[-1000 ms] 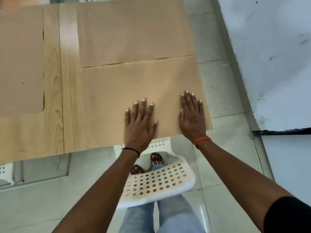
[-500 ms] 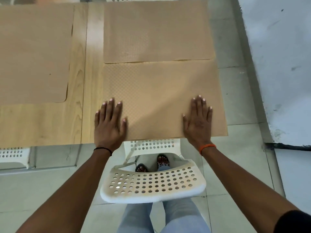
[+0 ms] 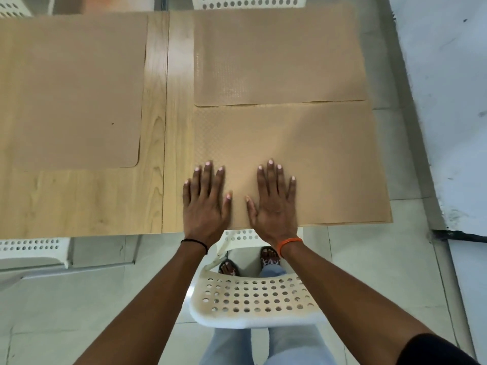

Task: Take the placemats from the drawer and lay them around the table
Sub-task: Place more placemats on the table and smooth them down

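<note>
While both hands (image 3: 207, 206) (image 3: 275, 204) lie flat, fingers straight, tan dimpled placemat (image 3: 329, 164) beneath.

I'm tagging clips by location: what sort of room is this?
Probably a dining area, home or canteen I cannot tell: a wooden table laid with tan placemats, white perforated plastic chairs pulled up to it, and a tiled floor.

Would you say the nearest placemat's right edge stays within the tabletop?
No, the nearest placemat overhangs the table, its right edge lying over the floor tiles.
</note>
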